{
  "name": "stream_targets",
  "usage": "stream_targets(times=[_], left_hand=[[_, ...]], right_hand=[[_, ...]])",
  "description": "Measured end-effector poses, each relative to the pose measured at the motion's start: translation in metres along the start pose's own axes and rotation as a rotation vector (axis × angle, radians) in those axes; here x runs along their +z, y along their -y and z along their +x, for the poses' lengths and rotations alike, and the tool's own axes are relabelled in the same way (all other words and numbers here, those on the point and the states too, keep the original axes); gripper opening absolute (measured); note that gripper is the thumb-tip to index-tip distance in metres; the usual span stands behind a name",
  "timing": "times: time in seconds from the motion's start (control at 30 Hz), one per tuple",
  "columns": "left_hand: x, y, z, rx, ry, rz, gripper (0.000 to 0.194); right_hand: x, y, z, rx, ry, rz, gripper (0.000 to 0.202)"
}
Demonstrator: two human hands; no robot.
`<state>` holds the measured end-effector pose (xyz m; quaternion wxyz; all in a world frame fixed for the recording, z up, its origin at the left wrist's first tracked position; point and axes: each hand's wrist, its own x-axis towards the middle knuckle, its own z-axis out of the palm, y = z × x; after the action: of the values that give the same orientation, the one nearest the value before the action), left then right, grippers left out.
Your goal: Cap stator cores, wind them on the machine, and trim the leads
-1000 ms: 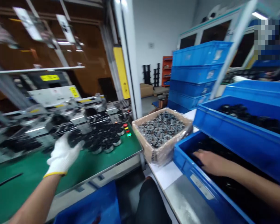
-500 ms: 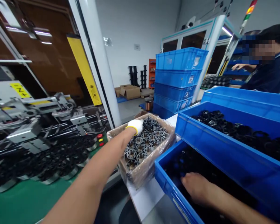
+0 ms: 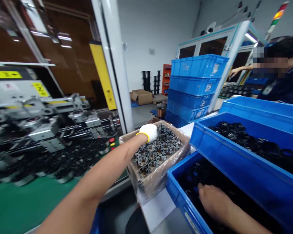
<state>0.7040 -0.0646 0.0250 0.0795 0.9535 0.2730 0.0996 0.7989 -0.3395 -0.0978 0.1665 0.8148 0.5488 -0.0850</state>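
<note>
My left hand (image 3: 150, 132), in a white knit glove with a yellow cuff, is over the far left part of a cardboard box (image 3: 151, 186) lined with clear plastic. Rows of ring-shaped metal cores (image 3: 152, 156) stand in that box. The glove looks rounded and closed; its fingertips and anything in them are hidden. My bare right hand (image 3: 213, 200) reaches down into a blue bin (image 3: 172, 185) with dark parts (image 3: 196, 170) inside. Its fingers are curled together, and what they hold is lost in the dark.
A second blue bin (image 3: 197, 135) with black ring-like parts (image 3: 255, 139) overlaps the near one. Blue crates (image 3: 195, 86) are stacked behind. At left, a machine (image 3: 46, 130) stands by a green surface (image 3: 36, 201) bearing black-and-metal parts. A co-worker (image 3: 280, 81) is at far right.
The whole view has shifted, so most things appear farther right. My hands keep about the same places at the box and bin. The co-worker's arm now stretches farther out.
</note>
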Motion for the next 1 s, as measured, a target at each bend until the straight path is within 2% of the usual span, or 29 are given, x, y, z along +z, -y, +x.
stream_targets(times=[0.1,0.17,0.2,0.23,0.3,0.37,0.43,0.5,0.57,0.67,0.73,0.83,1.0], left_hand=[[-0.026,0.003,-0.076,0.015,-0.023,-0.057,0.029],[-0.025,0.011,-0.145,0.018,-0.043,-0.188,0.026],[-0.017,0.016,-0.180,-0.005,-0.046,-0.406,0.032],[-0.004,0.021,-0.215,-0.063,-0.056,-0.650,0.049],[0.030,0.030,-0.273,-0.171,-0.129,-1.231,0.069],[0.063,0.033,-0.311,-0.218,-0.210,-1.771,0.065],[0.085,0.031,-0.330,-0.251,-0.233,-2.138,0.057],[0.092,0.026,-0.335,-0.252,-0.201,-2.331,0.052],[0.091,0.019,-0.335,-0.226,-0.160,-2.411,0.049],[0.086,0.010,-0.335,-0.187,-0.126,-2.405,0.043],[0.086,0.004,-0.336,-0.146,-0.118,-2.365,0.043],[0.092,-0.003,-0.337,-0.104,-0.116,-2.322,0.043],[0.101,-0.008,-0.340,-0.110,-0.121,-2.252,0.045]], right_hand=[[0.001,-0.003,0.004,0.043,-0.016,0.017,0.045],[0.006,-0.010,0.011,0.013,-0.108,0.055,0.038],[0.009,-0.014,0.016,-0.044,-0.216,0.080,0.035],[0.010,-0.017,0.020,-0.118,-0.371,0.115,0.032],[0.006,-0.020,0.028,-0.283,-0.743,0.184,0.029],[-0.010,-0.010,0.026,-0.402,-1.022,0.227,0.033],[-0.035,0.016,0.013,-0.475,-1.138,0.274,0.036],[-0.061,0.054,-0.011,-0.575,-1.156,0.351,0.042],[-0.077,0.095,-0.038,-0.702,-1.106,0.445,0.047],[-0.078,0.140,-0.067,-0.903,-1.005,0.604,0.053],[-0.068,0.153,-0.075,-0.960,-0.973,0.667,0.055],[-0.056,0.153,-0.079,-0.953,-0.964,0.696,0.057],[-0.054,0.154,-0.083,-1.017,-0.978,0.744,0.055]])
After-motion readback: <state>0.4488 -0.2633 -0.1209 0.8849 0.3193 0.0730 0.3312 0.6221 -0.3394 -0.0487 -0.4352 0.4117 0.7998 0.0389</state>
